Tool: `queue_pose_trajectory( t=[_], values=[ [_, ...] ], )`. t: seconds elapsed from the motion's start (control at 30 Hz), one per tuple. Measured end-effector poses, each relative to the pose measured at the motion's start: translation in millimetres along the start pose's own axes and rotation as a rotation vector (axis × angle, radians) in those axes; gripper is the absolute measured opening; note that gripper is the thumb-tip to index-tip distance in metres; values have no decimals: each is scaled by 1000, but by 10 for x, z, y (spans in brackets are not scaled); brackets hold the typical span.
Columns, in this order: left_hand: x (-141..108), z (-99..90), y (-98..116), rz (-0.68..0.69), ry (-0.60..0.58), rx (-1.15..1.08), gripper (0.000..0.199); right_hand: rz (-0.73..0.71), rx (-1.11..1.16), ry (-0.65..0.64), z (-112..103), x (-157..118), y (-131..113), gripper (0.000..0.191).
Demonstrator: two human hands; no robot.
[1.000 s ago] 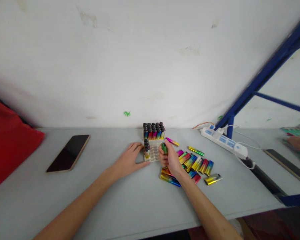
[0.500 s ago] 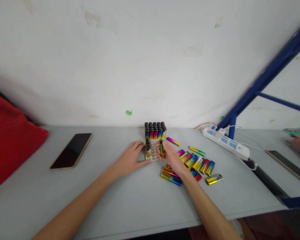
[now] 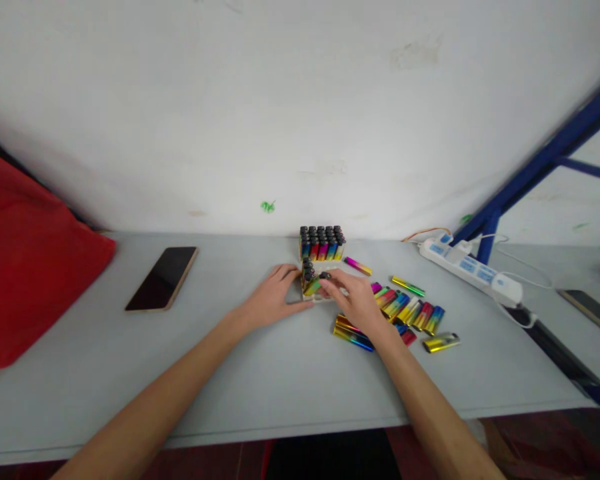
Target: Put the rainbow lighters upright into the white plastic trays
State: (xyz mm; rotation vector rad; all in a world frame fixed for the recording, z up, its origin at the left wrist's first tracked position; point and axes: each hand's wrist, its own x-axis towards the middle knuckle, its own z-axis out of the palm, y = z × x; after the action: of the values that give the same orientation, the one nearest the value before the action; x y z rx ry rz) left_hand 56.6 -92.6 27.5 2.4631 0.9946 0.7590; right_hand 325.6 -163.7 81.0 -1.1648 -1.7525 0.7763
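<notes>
A white slotted tray (image 3: pixel 323 298) stands near the wall, with a column of black-topped lighters (image 3: pixel 307 269) along its left side. My left hand (image 3: pixel 275 299) rests against the tray's left side, thumb along the front edge and fingers around the corner. Pinched in my right hand (image 3: pixel 351 297) is a green-yellow lighter (image 3: pixel 313 287), tilted over the front left of the tray. Behind stands a full block of colourful lighters (image 3: pixel 323 250). Loose metallic lighters (image 3: pixel 395 305) lie in a pile to the right of my right hand.
A phone (image 3: pixel 163 279) lies at left beside a red cloth (image 3: pixel 35 267). At right are a white power strip (image 3: pixel 470 270) with cables, a blue metal frame (image 3: pixel 530 167) and another dark phone-like slab (image 3: pixel 593 312). Single lighters lie around the pile.
My right hand has brought the green-yellow lighter left, and it has gone from upright to tilted beside the column. My left hand stays on the tray. The view has shifted slightly.
</notes>
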Motion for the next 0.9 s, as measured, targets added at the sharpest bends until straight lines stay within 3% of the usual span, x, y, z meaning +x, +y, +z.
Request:
queue_pose_trajectory(
  t=[0.13,0.43,0.73,0.9],
  values=[
    [0,1,-10,7,-1,-8,66,-52,-110,-96,-1,26,65,40],
    [15,-4,-37,-9,-11,0,72,-82,-341,-160,-19,71,81,29],
    [37,-31,-114,19,-13,1,70,-46,-326,-215,26,83,-8,9],
    [32,-37,-154,16,-21,10,75,-28,-322,-120,130,107,-23,36]
  ],
)
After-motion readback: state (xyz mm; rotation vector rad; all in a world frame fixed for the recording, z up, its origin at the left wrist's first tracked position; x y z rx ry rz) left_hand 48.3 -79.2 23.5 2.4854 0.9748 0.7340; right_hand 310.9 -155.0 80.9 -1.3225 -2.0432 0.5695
